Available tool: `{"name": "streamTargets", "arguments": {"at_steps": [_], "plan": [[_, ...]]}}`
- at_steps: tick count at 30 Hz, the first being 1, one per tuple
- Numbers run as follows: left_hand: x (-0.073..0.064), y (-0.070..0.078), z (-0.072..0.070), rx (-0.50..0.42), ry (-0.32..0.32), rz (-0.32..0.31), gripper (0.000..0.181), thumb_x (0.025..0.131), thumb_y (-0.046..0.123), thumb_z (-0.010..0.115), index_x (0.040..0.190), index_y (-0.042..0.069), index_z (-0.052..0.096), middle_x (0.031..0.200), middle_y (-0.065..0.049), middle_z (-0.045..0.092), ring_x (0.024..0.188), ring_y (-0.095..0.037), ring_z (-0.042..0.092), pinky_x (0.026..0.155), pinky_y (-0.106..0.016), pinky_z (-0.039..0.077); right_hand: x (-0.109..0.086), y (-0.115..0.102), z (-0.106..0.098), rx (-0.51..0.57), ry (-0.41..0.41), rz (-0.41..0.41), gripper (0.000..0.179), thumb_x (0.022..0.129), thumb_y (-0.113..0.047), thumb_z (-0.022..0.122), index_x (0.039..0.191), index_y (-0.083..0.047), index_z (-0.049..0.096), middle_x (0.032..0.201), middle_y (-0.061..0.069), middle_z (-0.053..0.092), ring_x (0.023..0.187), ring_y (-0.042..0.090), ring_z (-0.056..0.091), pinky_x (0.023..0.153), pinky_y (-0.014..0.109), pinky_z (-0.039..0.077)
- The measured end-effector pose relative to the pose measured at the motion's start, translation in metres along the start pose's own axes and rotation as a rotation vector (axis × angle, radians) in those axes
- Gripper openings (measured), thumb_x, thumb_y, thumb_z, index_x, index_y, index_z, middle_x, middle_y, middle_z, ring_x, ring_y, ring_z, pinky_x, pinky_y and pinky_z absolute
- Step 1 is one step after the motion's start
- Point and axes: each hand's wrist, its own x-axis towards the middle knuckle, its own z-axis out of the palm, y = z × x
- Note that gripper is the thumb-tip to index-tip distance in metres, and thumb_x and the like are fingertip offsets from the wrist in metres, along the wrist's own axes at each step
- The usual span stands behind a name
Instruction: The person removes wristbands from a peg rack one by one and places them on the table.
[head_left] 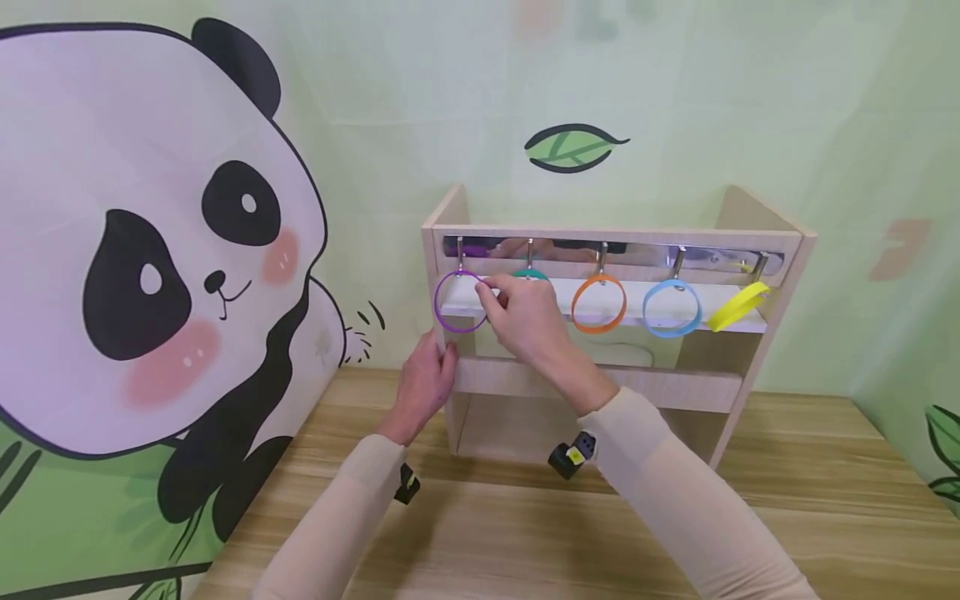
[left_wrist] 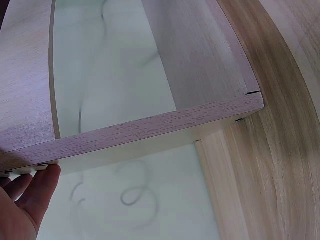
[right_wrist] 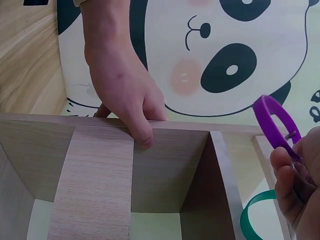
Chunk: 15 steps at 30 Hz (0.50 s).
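Note:
My right hand (head_left: 528, 321) pinches the right side of a purple wristband (head_left: 437, 310) between thumb and fingers. This band hangs at the leftmost hook (head_left: 461, 247) of a light wooden rack (head_left: 660, 388). In the right wrist view the purple wristband (right_wrist: 266, 122) has a hook tip showing inside its loop. Low on the rack's left side panel, my left hand (head_left: 426, 379) grips the edge, thumb over the front and fingers on the outer face. A teal wristband (right_wrist: 246, 225) hangs beside the right hand, mostly hidden behind it in the head view.
Further right, an orange wristband (head_left: 598, 330), a light blue wristband (head_left: 672, 334) and a tilted yellow wristband (head_left: 738, 307) hang on hooks along a shiny metal strip (head_left: 645, 254). The rack stands on a wood-grain table (head_left: 510, 542) before a panda-printed backdrop (head_left: 405, 167).

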Motion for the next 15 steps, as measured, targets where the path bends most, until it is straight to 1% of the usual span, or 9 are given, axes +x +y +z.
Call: {"name": "streamTargets", "arguments": {"at_steps": [3, 7, 10, 12, 15], "plan": [[0.0, 0.0, 0.001, 0.002, 0.007, 0.003, 0.02, 0.098, 0.024, 0.044, 0.106, 0.008, 0.053, 0.101, -0.013, 0.057, 0.079, -0.026, 0.056, 0.065, -0.038, 0.051, -0.001, -0.001, -0.002, 0.007, 0.013, -0.022, 0.021, 0.093, -0.017, 0.059, 0.098, -0.002, 0.073, 0.055, 0.0, 0.058, 0.05, 0.012, 0.05, 0.051, 0.026, 0.039], [0.0, 0.002, 0.002, -0.004, 0.011, -0.002, 0.025, 0.098, 0.024, 0.044, 0.113, 0.006, 0.054, 0.105, -0.014, 0.057, 0.083, -0.027, 0.057, 0.068, -0.04, 0.052, -0.002, -0.001, -0.004, 0.008, 0.035, -0.056, 0.02, 0.093, -0.016, 0.059, 0.095, -0.002, 0.073, 0.057, 0.001, 0.059, 0.052, 0.013, 0.05, 0.051, 0.025, 0.039], [0.0, 0.002, 0.002, -0.01, 0.001, -0.014, 0.028, 0.099, 0.025, 0.043, 0.117, 0.006, 0.053, 0.108, -0.014, 0.057, 0.085, -0.027, 0.057, 0.07, -0.04, 0.052, -0.005, -0.001, -0.006, 0.004, 0.055, -0.09, 0.019, 0.092, -0.014, 0.06, 0.093, -0.001, 0.073, 0.057, 0.001, 0.059, 0.052, 0.012, 0.049, 0.049, 0.025, 0.038], [0.0, 0.001, 0.002, -0.011, 0.002, -0.015, 0.029, 0.098, 0.025, 0.044, 0.118, 0.006, 0.053, 0.109, -0.015, 0.057, 0.086, -0.028, 0.058, 0.071, -0.041, 0.053, -0.009, -0.001, -0.009, 0.006, 0.048, -0.099, 0.018, 0.091, -0.014, 0.06, 0.093, -0.002, 0.073, 0.058, 0.001, 0.058, 0.051, 0.011, 0.047, 0.047, 0.024, 0.037], [-0.001, 0.001, 0.002, -0.018, -0.007, -0.033, 0.03, 0.099, 0.024, 0.045, 0.121, 0.005, 0.052, 0.112, -0.016, 0.056, 0.089, -0.03, 0.059, 0.073, -0.042, 0.053, -0.017, -0.001, -0.012, 0.014, 0.032, -0.103, 0.017, 0.091, -0.014, 0.06, 0.092, -0.002, 0.073, 0.059, 0.001, 0.06, 0.05, 0.01, 0.047, 0.045, 0.022, 0.038]]}}
